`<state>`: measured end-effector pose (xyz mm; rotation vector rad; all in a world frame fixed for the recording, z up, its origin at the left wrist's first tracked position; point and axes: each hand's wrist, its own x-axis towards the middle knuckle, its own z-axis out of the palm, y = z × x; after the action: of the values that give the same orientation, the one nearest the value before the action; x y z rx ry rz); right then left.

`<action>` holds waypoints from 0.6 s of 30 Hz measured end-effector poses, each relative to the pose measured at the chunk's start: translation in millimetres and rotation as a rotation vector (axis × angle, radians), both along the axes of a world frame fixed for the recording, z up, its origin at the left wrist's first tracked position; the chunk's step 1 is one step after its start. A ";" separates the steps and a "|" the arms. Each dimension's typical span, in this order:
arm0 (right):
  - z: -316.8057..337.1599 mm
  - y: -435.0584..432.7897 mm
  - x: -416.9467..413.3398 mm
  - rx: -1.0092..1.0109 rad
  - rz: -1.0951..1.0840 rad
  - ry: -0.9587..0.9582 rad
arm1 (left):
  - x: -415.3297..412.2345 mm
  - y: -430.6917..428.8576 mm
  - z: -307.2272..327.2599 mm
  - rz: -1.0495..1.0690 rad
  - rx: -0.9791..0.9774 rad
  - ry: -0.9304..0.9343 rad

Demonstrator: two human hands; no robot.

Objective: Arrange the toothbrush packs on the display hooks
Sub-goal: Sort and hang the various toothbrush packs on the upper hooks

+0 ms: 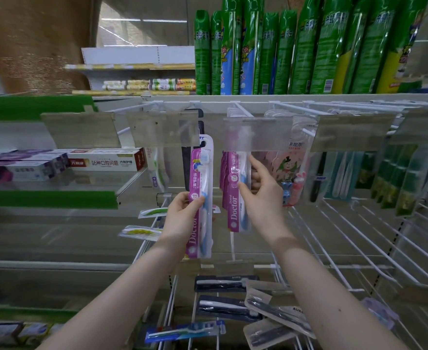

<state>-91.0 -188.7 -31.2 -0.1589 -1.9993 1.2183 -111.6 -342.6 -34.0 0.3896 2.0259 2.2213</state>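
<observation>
Left hand (182, 210) gripping toothbrush pack (204, 170), right hand (261, 188) pinching hanging pack (234, 213), wire shelving (359, 238)

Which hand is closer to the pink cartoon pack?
Right. The right hand, pinching the hung purple packs, is beside the cartoon pack; the left hand, gripping a loose purple pack, is farther left.

held toothbrush pack (200, 198) left of hanging packs (235, 190), spray cans (296, 46) above
</observation>
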 end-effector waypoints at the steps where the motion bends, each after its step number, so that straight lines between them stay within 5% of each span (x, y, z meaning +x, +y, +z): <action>1: -1.2 -0.1 -1.3 0.012 -0.007 -0.008 | 0.4 -0.1 -0.4 0.003 0.003 -0.004; 18: -7.9 -10.6 22.6 0.027 -0.015 -0.132 | 5.0 2.1 -7.1 0.036 -0.027 -0.012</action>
<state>-68.4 -199.2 -39.2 -0.2458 -2.1229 1.1985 -106.6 -340.5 -41.2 0.3395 2.0711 2.2086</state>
